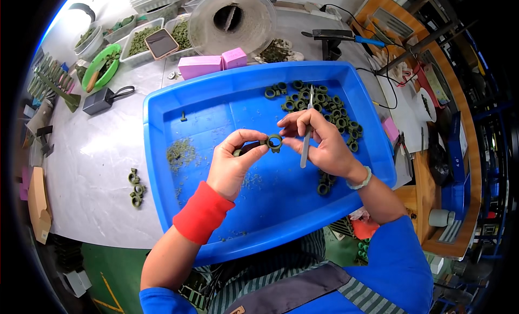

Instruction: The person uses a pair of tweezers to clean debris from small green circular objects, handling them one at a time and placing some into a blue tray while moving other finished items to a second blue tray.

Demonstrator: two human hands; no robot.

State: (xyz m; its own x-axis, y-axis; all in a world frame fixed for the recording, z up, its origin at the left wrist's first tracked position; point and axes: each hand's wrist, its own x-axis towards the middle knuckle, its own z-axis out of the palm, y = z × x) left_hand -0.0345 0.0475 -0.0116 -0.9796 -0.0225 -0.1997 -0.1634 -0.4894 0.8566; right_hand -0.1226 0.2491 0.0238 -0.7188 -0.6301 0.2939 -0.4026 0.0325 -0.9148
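Observation:
My left hand [232, 158] pinches a dark green ring-shaped plastic part [275, 148] between thumb and fingertips. Another green piece [237, 152] shows under those fingers, partly hidden. In my right hand [328, 145] is a metal scalpel-type knife [304, 154], its blade pointing away from me and its handle end hanging below the fingers. The right thumb and a fingertip come close to the ring; contact is unclear. Both hands are above a blue plastic tray [279, 216]. A heap of similar green ring parts [341, 122] lies at its right side, with green shavings [180, 154] at its left.
Several ring parts [137, 189] lie on the grey table [93, 168] left of the tray. Pink blocks [200, 66], a phone [161, 43] on tubs of green pieces, and a large clear funnel-like container [255, 22] stand behind. A blue-handled soldering iron [369, 41] rests back right.

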